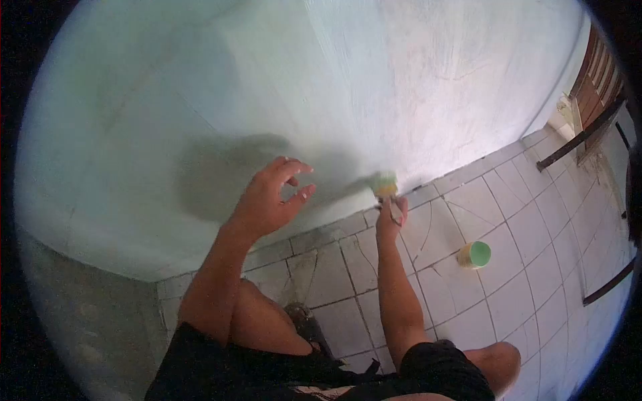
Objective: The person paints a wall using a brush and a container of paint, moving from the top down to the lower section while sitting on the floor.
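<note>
Brush [385, 184] points bristles-first to wall [267, 80]; long axis roughly follows right forearm [396, 287]; right hand [388, 218] grip closed round handle [395, 211].

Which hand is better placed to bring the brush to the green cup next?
Probably the right hand: it holds the brush, nearer the cup; the left hand is empty and farther off.

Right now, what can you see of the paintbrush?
The brush looks broad and slightly blurred, its bristles pale green at the end and yellowish nearer the handle, apparently coated with paint. The right hand holds the handle, partly hiding it. The bristles point toward the foot of the wall; whether they touch it, I cannot tell.
</note>
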A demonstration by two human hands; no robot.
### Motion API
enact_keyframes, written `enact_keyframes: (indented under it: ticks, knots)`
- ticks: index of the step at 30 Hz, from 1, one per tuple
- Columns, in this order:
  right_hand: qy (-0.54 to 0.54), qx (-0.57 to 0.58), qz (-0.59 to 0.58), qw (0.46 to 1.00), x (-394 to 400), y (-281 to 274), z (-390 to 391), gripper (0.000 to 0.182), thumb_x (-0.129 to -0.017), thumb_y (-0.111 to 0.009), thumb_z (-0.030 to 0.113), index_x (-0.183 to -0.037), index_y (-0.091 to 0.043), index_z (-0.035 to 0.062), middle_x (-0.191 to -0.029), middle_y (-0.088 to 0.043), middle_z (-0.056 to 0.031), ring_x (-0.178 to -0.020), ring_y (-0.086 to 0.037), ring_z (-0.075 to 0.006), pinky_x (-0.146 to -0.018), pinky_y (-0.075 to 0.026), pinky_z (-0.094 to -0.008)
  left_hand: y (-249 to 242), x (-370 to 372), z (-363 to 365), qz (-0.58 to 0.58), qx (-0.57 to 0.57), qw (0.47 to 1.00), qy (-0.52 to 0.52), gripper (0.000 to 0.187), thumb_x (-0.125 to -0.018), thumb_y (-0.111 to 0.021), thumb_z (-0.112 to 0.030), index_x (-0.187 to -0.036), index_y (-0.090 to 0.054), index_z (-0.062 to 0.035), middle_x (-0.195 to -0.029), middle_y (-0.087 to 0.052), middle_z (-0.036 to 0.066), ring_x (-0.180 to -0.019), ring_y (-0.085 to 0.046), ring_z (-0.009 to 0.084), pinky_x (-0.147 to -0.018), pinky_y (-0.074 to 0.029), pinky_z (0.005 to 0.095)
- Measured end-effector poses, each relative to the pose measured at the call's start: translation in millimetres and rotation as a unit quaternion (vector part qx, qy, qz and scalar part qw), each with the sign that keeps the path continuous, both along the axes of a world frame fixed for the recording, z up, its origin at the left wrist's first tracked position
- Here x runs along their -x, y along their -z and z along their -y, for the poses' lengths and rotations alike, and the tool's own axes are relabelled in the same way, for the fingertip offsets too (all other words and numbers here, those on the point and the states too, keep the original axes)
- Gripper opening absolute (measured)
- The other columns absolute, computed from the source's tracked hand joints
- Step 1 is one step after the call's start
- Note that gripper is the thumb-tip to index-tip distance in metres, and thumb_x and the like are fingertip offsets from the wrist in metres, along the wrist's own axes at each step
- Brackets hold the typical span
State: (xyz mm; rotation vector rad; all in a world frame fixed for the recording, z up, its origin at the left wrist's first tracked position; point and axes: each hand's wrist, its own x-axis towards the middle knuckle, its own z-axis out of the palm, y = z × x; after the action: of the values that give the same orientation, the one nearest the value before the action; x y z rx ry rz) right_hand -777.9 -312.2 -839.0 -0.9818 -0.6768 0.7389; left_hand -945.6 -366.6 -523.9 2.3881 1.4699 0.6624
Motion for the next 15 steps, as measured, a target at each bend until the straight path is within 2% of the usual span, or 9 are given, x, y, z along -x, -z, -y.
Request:
enact_keyframes:
  ticks: [2, 3, 6, 8, 9, 10, 12, 13, 15]
  knots:
    - [-0.002, 0.033, -0.032, 0.999, -5.4, 14.0, 14.7, 0.013, -0.084, -0.053, 0.004, -0.093, -0.046, -0.0022, -0.084, -0.055, -0.0091, -0.071, -0.055, -0.0132, -0.061, -0.05, -0.026, -1.8, -4.9, 4.4, 0.014, 0.006, 1.0, -0.002, 0.025, -0.079, -0.064, -0.012, -0.102, -0.058, -0.0047, -0.1, -0.057, 0.011, -0.08, -0.06, 0.0188, -0.076, -0.048, 0.0335]
    - [-0.006, 0.073, -0.058, 0.996, -7.4, 17.6, 13.5, 0.013, -0.083, -0.053, 0.005, -0.092, -0.047, -0.0018, -0.083, -0.055, -0.009, -0.07, -0.055, -0.0128, -0.06, -0.049, -0.0253, -1.6, -7.3, 5.6, 0.017, -0.01, 1.0, 0.003, 0.026, -0.079, -0.064, -0.015, -0.101, -0.057, -0.0049, -0.097, -0.057, 0.01, -0.078, -0.059, 0.0197, -0.07, -0.048, 0.0325]
    - [0.028, 0.001, -0.018, 0.999, -5.3, -7.7, -8.7, 0.01, -0.081, -0.055, 0.006, -0.085, -0.047, 0.0, -0.078, -0.054, -0.0072, -0.068, -0.054, -0.0112, -0.057, -0.048, -0.0245, -2.1, -8.1, 5.3, 0.028, -0.031, 0.999, 0.016, 0.026, -0.079, -0.065, -0.018, -0.1, -0.057, -0.0051, -0.093, -0.057, 0.01, -0.076, -0.059, 0.0206, -0.061, -0.049, 0.0309]
    - [0.034, 0.003, -0.007, 0.999, 0.2, -62.9, -21.7, 0.011, -0.081, -0.056, 0.006, -0.079, -0.046, 0.0006, -0.075, -0.053, -0.0051, -0.066, -0.053, -0.0104, -0.056, -0.048, -0.0244, -1.9, -7.7, 4.5, 0.035, -0.032, 0.999, 0.024, 0.026, -0.079, -0.064, -0.019, -0.1, -0.057, -0.0052, -0.093, -0.057, 0.01, -0.076, -0.059, 0.0206, -0.059, -0.049, 0.0305]
    - [0.027, 0.016, -0.051, 0.998, 3.8, -125.4, -11.0, 0.01, -0.081, -0.055, 0.005, -0.08, -0.047, 0.001, -0.074, -0.052, -0.0046, -0.067, -0.053, -0.0104, -0.056, -0.048, -0.0247, -3.1, -6.0, 3.9, 0.02, -0.027, 0.999, 0.024, 0.026, -0.079, -0.064, -0.016, -0.102, -0.057, -0.0053, -0.097, -0.057, 0.01, -0.078, -0.059, 0.0199, -0.067, -0.049, 0.0315]
    - [0.014, -0.03, -0.065, 0.997, 5.8, -158.9, -10.7, 0.007, -0.082, -0.053, 0.003, -0.081, -0.047, 0.0012, -0.076, -0.052, -0.0052, -0.068, -0.053, -0.0105, -0.059, -0.049, -0.0249, -4.0, -4.4, 3.5, 0.004, -0.023, 0.999, 0.022, 0.027, -0.079, -0.064, -0.013, -0.104, -0.057, -0.0053, -0.101, -0.056, 0.011, -0.08, -0.06, 0.0192, -0.075, -0.048, 0.0325]
    - [-0.001, -0.085, -0.118, 0.989, 8.3, -214.5, -10.9, 0.004, -0.082, -0.049, -0.001, -0.084, -0.046, 0.0005, -0.081, -0.053, -0.0063, -0.073, -0.055, -0.0129, -0.068, -0.051, -0.028, -6.0, -5.0, 3.8, 0.009, -0.012, 1.0, 0.013, 0.026, -0.08, -0.064, -0.013, -0.104, -0.057, -0.0052, -0.101, -0.056, 0.012, -0.08, -0.059, 0.0195, -0.075, -0.048, 0.0328]
    - [0.029, -0.114, -0.085, 0.989, 7.2, -241.6, -10.5, 0.008, -0.084, -0.053, 0.003, -0.083, -0.046, -0.0003, -0.08, -0.051, -0.0079, -0.073, -0.054, -0.0122, -0.065, -0.05, -0.027, -5.1, -5.2, 4.0, 0.013, 0.001, 1.0, 0.004, 0.026, -0.08, -0.064, -0.013, -0.103, -0.057, -0.0051, -0.101, -0.056, 0.012, -0.079, -0.059, 0.0197, -0.075, -0.049, 0.0331]
    - [0.008, -0.215, -0.173, 0.961, 5.3, -286.7, -12.6, 0.011, -0.084, -0.054, 0.005, -0.084, -0.045, -0.0011, -0.082, -0.051, -0.0084, -0.077, -0.052, -0.0125, -0.07, -0.049, -0.0281, 0.0, -2.3, -1.2, 0.002, -0.006, 1.0, 0.009, 0.026, -0.08, -0.064, -0.014, -0.103, -0.057, -0.0048, -0.102, -0.056, 0.012, -0.079, -0.059, 0.0198, -0.075, -0.049, 0.033]
